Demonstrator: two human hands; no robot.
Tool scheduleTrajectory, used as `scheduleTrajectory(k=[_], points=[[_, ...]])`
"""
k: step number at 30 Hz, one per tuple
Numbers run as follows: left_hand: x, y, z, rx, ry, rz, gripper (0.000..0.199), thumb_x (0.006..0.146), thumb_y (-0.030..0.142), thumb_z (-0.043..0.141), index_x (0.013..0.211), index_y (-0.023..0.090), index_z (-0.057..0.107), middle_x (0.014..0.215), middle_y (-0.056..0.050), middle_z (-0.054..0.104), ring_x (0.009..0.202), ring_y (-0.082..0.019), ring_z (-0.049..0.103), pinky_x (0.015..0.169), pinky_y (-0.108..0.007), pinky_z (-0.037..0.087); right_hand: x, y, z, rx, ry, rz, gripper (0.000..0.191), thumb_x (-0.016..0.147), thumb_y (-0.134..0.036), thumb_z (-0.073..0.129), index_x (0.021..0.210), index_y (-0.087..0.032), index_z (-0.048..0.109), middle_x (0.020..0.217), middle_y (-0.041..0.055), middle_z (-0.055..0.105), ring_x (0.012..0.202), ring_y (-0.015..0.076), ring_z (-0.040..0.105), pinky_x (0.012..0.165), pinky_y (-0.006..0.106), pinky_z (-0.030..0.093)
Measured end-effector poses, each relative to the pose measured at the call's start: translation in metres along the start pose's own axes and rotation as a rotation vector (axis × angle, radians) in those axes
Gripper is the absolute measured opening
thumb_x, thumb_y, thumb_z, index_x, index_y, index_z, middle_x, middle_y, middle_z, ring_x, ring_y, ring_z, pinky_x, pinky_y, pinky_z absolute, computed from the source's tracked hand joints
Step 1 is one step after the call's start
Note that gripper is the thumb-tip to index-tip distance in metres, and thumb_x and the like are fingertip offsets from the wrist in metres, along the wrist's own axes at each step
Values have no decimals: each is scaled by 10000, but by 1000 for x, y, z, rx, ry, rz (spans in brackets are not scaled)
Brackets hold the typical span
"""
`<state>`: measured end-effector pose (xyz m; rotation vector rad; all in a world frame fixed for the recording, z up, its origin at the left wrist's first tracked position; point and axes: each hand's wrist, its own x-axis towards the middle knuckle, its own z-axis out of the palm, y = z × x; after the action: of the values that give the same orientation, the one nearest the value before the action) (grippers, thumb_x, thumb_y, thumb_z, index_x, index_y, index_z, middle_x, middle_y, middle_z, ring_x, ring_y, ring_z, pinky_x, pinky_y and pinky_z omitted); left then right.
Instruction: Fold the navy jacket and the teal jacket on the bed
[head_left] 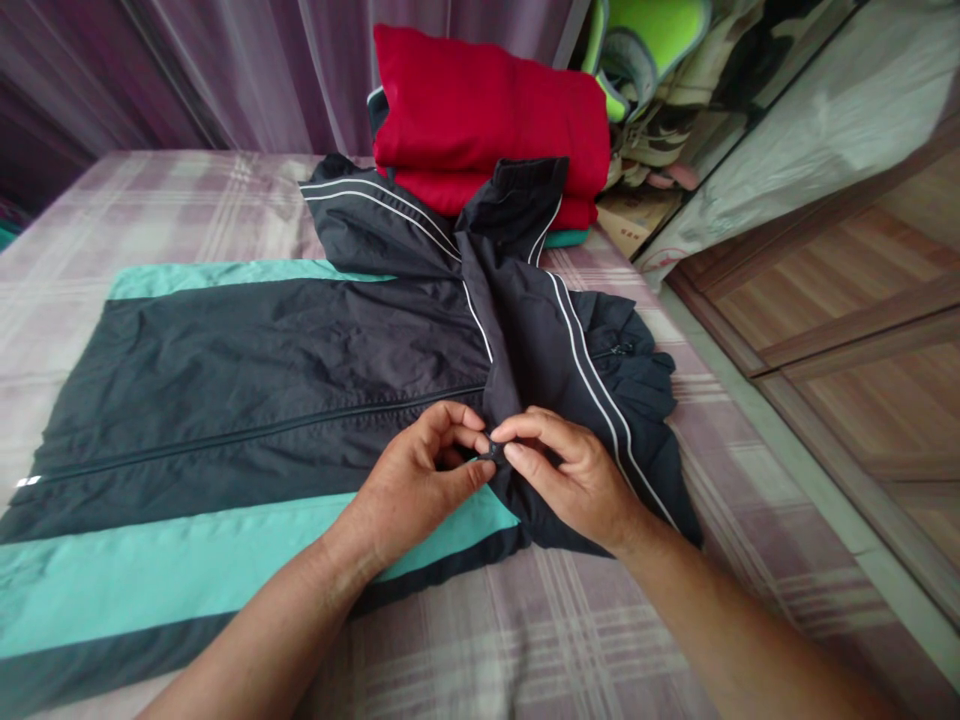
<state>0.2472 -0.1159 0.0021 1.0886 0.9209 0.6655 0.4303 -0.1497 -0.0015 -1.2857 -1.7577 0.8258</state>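
Note:
A dark grey jacket (285,350) with teal panels and a long zipper lies spread on the bed. Its sleeves, edged with white piping, are folded across the right part. At the lower edge of a folded sleeve, my left hand (420,475) is closed, thumb and fingers pinching a small dark bit of the jacket. Facing it, my right hand (574,475) pinches the same spot between thumb and forefinger. The fingertips almost meet there. Whether that small bit is a fastener or a cuff edge, I cannot tell.
Behind the jacket sits a stack of folded red clothing (487,110). The plaid bedsheet (420,660) lies under everything. Purple curtains (217,70) hang at the back. Shoes (660,140) and a lime-green item (667,35) stand at the back right, beside wooden cabinet doors (862,260).

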Motion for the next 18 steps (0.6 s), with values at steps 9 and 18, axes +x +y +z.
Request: scheduleTrajectory(k=[9,18], points=[[0,-3,-1,23,-40,11,376,695,284,793,958,198,538,841,37,617,632,-55,497,595,-211,414,-3,1,2,-97,35,42,114,879,-237,574,916,-239,683,558,-71,540,499,84,506,514,197,424],[-1,-2,-1,32,-39,18,355,711,304,789,941,201,539,857,28,635,658,-65,519,613,-218,421,-2,0,5,-118,48,-87,127,891,-212,568,892,-249,689,597,-59,624,488,83,523,529,210,451]])
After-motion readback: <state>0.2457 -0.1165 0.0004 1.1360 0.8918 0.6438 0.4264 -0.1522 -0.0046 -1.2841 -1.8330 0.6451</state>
